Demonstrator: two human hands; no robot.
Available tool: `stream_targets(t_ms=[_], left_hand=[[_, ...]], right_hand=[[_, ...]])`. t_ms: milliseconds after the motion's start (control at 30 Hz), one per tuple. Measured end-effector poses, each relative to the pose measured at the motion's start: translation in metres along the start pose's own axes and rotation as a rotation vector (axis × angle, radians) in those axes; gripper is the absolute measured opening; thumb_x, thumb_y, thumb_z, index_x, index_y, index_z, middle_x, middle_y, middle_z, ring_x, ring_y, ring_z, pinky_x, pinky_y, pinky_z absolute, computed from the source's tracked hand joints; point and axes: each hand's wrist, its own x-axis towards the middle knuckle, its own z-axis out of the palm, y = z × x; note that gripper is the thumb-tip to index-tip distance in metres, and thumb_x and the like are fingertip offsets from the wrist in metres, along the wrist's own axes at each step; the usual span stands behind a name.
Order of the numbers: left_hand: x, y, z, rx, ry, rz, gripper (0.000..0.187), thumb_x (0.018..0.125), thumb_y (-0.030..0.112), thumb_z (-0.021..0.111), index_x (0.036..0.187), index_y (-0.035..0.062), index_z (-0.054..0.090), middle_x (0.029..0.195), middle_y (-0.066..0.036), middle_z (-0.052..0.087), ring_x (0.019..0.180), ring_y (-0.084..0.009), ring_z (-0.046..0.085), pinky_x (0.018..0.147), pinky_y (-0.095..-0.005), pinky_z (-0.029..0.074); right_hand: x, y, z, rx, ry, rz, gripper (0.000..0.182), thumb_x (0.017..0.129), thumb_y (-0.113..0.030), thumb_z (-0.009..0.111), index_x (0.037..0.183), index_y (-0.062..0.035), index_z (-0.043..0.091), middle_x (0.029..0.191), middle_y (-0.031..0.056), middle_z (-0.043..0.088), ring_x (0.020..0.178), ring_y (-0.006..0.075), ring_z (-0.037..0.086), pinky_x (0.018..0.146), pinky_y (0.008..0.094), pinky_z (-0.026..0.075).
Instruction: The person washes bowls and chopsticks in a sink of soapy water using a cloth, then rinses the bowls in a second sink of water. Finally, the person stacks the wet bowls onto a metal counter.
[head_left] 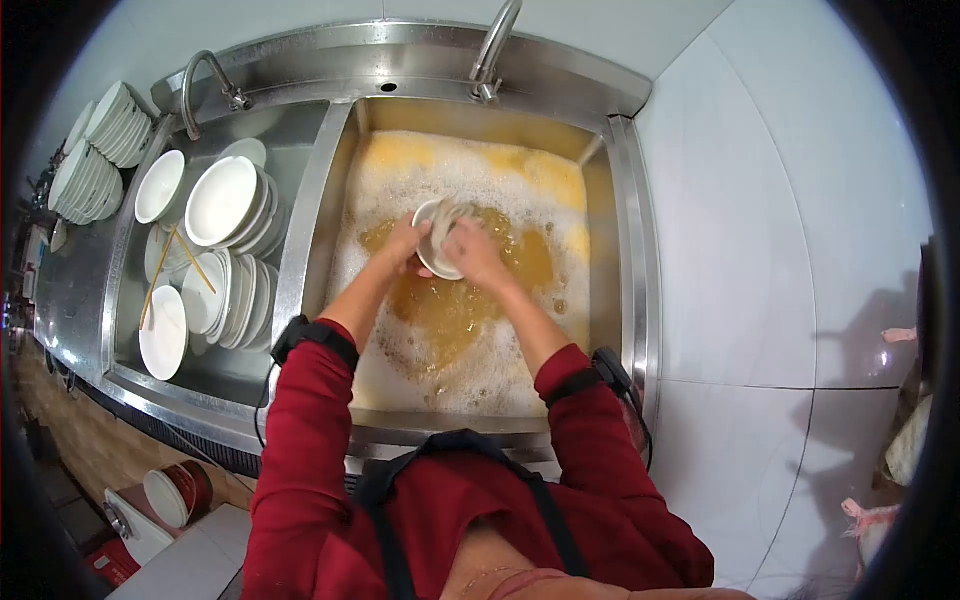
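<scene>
My left hand (pixel 406 243) grips the left rim of a white bowl (pixel 428 211), which is tilted just above the soapy water (pixel 440 320). Inside the bowl my right hand (pixel 474 250) presses a greyish cloth (pixel 452 216) against its surface. The fingers of that hand are closed round the cloth and partly blurred. Both hands are over the middle of the right sink basin (pixel 602 290), where white foam rings a patch of yellow-brown water. Anything below the surface is hidden.
The left basin (pixel 125 330) holds stacked white plates (pixel 222 200) and a pair of chopsticks (pixel 160 270). More dishes (pixel 88 182) are piled on the counter at far left. Two faucets, one curved (pixel 205 62) and one straighter (pixel 492 50), rise behind the basins. A tiled wall (pixel 740 250) stands at right.
</scene>
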Motion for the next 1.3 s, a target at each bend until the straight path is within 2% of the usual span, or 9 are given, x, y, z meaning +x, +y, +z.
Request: stream_targets(t_ms=[133, 200, 367, 533, 600, 700, 900, 1100, 1300], left_hand=[[0.011, -0.036, 0.008, -0.297, 0.046, -0.206, 0.040, 0.091, 0.044, 0.044, 0.113, 0.0128, 0.056, 0.103, -0.012, 0.060, 0.089, -0.0300, 0.058, 0.061, -0.0564, 0.049], [-0.005, -0.015, -0.002, -0.301, -0.089, -0.387, 0.049, 0.089, 0.054, 0.037, 0.111, 0.0151, 0.057, 0.103, -0.011, 0.060, 0.089, -0.0288, 0.058, 0.061, -0.0550, 0.049], [-0.011, -0.028, 0.006, -0.245, -0.192, -0.567, 0.074, 0.080, 0.075, 0.023, 0.113, 0.0161, 0.052, 0.098, -0.009, 0.061, 0.078, -0.0263, 0.061, 0.054, -0.0499, 0.051], [-0.030, 0.006, 0.015, -0.250, -0.070, -0.548, 0.036, 0.084, 0.018, 0.055, 0.117, 0.0063, 0.050, 0.099, -0.011, 0.062, 0.081, -0.0259, 0.063, 0.064, -0.0479, 0.054], [-0.027, -0.009, 0.023, -0.088, 0.133, 0.051, 0.047, 0.079, 0.001, 0.052, 0.125, 0.0051, 0.046, 0.100, -0.013, 0.062, 0.091, -0.0275, 0.061, 0.078, -0.0400, 0.052], [-0.021, -0.004, 0.029, -0.582, 0.114, 0.050, 0.059, 0.076, -0.009, 0.046, 0.132, 0.0060, 0.040, 0.110, -0.016, 0.059, 0.100, -0.0287, 0.057, 0.088, -0.0349, 0.047], [-0.031, -0.001, 0.042, -1.114, -0.025, -0.125, 0.056, 0.076, -0.011, 0.044, 0.129, 0.0055, 0.042, 0.124, -0.016, 0.049, 0.104, -0.0286, 0.055, 0.089, -0.0372, 0.047], [-0.043, 0.071, -0.001, 0.165, -0.245, 0.238, 0.036, 0.074, 0.006, 0.056, 0.111, 0.0071, 0.061, 0.102, -0.011, 0.063, 0.098, -0.0201, 0.059, 0.083, -0.0303, 0.048], [-0.007, 0.020, 0.047, -0.103, 0.463, 0.323, 0.037, 0.077, 0.003, 0.047, 0.112, 0.0065, 0.060, 0.108, -0.016, 0.061, 0.101, -0.0293, 0.058, 0.087, -0.0359, 0.044]], right_hand=[[-0.015, -0.012, 0.021, -0.361, -0.230, -0.041, 0.026, 0.077, -0.025, 0.062, 0.095, -0.0066, 0.060, 0.105, 0.0103, 0.055, 0.100, 0.0246, 0.050, 0.084, 0.0377, 0.040], [-0.010, 0.010, 0.035, 0.737, -0.595, 0.202, 0.019, 0.075, -0.020, 0.061, 0.086, -0.0041, 0.059, 0.101, 0.0124, 0.053, 0.101, 0.0263, 0.048, 0.083, 0.0366, 0.039], [0.001, -0.019, 0.028, 0.292, -0.156, 0.011, 0.018, 0.074, -0.013, 0.057, 0.087, -0.0007, 0.056, 0.099, 0.0164, 0.048, 0.100, 0.0319, 0.047, 0.083, 0.0383, 0.040], [0.015, 0.022, 0.030, -0.375, 0.058, -0.009, 0.037, 0.071, -0.012, 0.060, 0.104, -0.0018, 0.048, 0.104, 0.0196, 0.050, 0.104, 0.0405, 0.046, 0.092, 0.0436, 0.039], [0.003, 0.049, 0.026, -0.108, 0.058, 0.241, 0.035, 0.074, -0.010, 0.061, 0.105, -0.0018, 0.048, 0.102, 0.0166, 0.055, 0.098, 0.0385, 0.052, 0.088, 0.0446, 0.043], [-0.009, 0.045, 0.024, 0.962, 0.175, 0.730, 0.032, 0.079, -0.011, 0.060, 0.107, -0.0016, 0.050, 0.100, 0.0124, 0.058, 0.095, 0.0316, 0.057, 0.083, 0.0451, 0.047], [-0.022, 0.035, 0.013, 1.382, 0.097, 0.675, 0.040, 0.077, -0.013, 0.063, 0.112, 0.0012, 0.052, 0.103, 0.0165, 0.059, 0.080, 0.0248, 0.062, 0.069, 0.0392, 0.053], [-0.008, 0.010, -0.052, -0.037, 0.087, 0.237, 0.039, 0.073, -0.014, 0.063, 0.106, 0.0051, 0.055, 0.092, 0.0129, 0.063, 0.081, 0.0255, 0.062, 0.071, 0.0349, 0.049], [-0.015, 0.026, 0.012, 1.207, -0.071, 0.746, 0.043, 0.088, -0.031, 0.053, 0.122, -0.0048, 0.047, 0.111, 0.0098, 0.058, 0.095, 0.0241, 0.059, 0.079, 0.0404, 0.050]])
